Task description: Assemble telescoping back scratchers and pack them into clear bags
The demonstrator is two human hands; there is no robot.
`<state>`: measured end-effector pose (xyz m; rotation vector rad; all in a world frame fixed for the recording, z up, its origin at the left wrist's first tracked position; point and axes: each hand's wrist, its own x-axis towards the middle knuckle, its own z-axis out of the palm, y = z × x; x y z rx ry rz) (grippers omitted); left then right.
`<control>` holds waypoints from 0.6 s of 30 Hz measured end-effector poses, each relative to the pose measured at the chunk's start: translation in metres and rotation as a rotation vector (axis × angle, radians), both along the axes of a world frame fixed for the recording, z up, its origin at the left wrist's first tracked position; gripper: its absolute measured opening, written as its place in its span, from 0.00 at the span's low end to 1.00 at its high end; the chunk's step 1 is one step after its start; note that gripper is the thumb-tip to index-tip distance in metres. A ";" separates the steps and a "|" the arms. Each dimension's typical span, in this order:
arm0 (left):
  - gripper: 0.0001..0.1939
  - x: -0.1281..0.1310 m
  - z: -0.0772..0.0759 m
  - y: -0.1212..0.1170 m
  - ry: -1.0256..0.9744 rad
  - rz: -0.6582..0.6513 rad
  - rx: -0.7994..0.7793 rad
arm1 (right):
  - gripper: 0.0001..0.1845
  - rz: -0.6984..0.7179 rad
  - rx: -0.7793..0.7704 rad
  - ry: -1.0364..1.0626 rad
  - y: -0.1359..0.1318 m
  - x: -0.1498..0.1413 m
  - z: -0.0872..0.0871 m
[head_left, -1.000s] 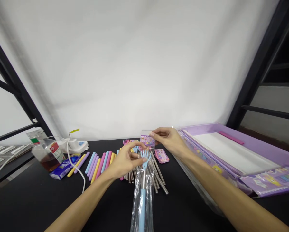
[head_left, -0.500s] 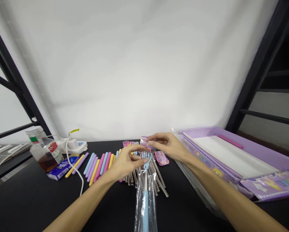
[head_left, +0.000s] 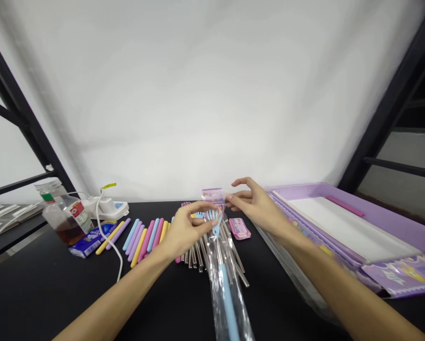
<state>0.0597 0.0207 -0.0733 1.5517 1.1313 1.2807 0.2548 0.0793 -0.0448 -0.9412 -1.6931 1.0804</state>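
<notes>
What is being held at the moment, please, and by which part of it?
The blue hand-shaped scratcher, held at its claw head by the left hand.

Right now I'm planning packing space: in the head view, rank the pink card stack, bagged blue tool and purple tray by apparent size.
Largest to smallest:
purple tray
bagged blue tool, partly cut off
pink card stack

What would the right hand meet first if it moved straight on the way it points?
The right hand would probably meet the small purple card just beyond its fingers; depth is unclear, so they may be touching.
</notes>
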 end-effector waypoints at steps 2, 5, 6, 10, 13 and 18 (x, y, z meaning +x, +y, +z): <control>0.19 0.001 0.007 0.009 -0.055 0.114 0.069 | 0.18 0.067 -0.160 -0.053 -0.005 0.006 0.006; 0.21 0.008 0.023 0.028 -0.121 0.249 0.164 | 0.20 0.227 -0.201 -0.159 -0.013 0.019 0.013; 0.21 0.013 0.028 0.035 -0.131 0.280 0.192 | 0.19 0.227 -0.134 -0.189 -0.014 0.025 0.015; 0.20 0.044 0.046 0.064 -0.137 0.283 0.259 | 0.12 0.049 0.109 -0.257 -0.006 0.056 0.022; 0.25 0.074 0.050 0.081 -0.054 0.125 0.232 | 0.09 -0.049 0.119 -0.287 0.013 0.092 0.028; 0.26 0.122 0.038 0.094 0.381 -0.028 0.257 | 0.11 -0.367 0.001 -0.449 0.050 0.164 0.024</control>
